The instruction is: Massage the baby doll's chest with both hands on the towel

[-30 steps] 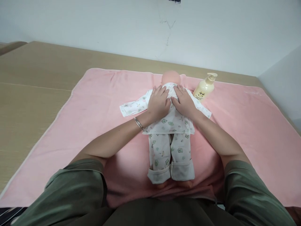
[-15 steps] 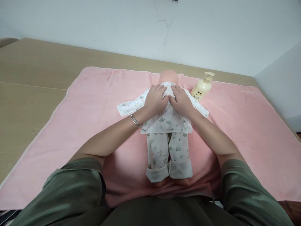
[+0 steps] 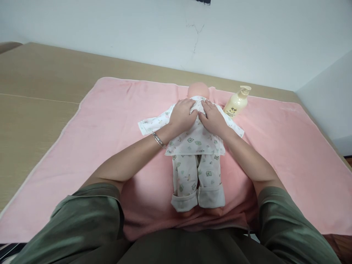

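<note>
A baby doll (image 3: 198, 90) lies face down, its head away from me and its feet toward me. It wears a white printed top (image 3: 196, 141) and matching trousers (image 3: 187, 179) with turned-up cuffs. My left hand (image 3: 183, 115) rests flat on the left side of the doll's upper back, fingers stretched toward the head. Mirroring it on the right side, my right hand (image 3: 213, 117) lies flat with its fingers spread. The two thumbs almost meet over the middle of the back. Both hands are open and hold nothing. A silver bangle (image 3: 158, 140) circles my left wrist.
Under the doll a pink blanket (image 3: 115, 121) covers much of the wooden table (image 3: 35, 77). A cream pump bottle (image 3: 237, 102) stands beyond the doll's right sleeve. Behind the table rises a pale wall (image 3: 123, 33) with a crack in it.
My hands stay in the same place on the doll's back. The view has shifted very slightly, showing a bit more of the dark item at the top of the wall.
</note>
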Motion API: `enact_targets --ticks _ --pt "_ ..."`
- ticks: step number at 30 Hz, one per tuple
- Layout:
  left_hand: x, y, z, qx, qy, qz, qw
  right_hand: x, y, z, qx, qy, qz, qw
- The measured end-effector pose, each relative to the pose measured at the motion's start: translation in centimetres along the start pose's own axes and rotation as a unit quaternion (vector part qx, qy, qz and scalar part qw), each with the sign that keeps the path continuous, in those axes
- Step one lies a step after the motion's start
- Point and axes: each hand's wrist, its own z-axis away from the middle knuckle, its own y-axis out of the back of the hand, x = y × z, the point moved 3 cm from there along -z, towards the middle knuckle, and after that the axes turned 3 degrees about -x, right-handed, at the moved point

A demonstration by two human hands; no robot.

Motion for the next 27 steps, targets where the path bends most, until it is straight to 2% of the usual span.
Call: enact_targets --ticks 5,20,27 --pt "0.24 0.17 0.07 -0.013 0.017 -0.013 1.0 0.2 -0.15 -0.08 0.002 0.005 -0.006 1.0" --pt "0.1 0.27 -0.06 -0.01 0.004 -0.016 1.0 0.29 -0.33 -0.15 0.013 0.012 -0.001 1.0" --pt "-0.04 0.16 -0.14 -0.004 0.005 -0.015 1.0 0.04 -0.17 -0.06 -0.002 0.002 0.004 1.0"
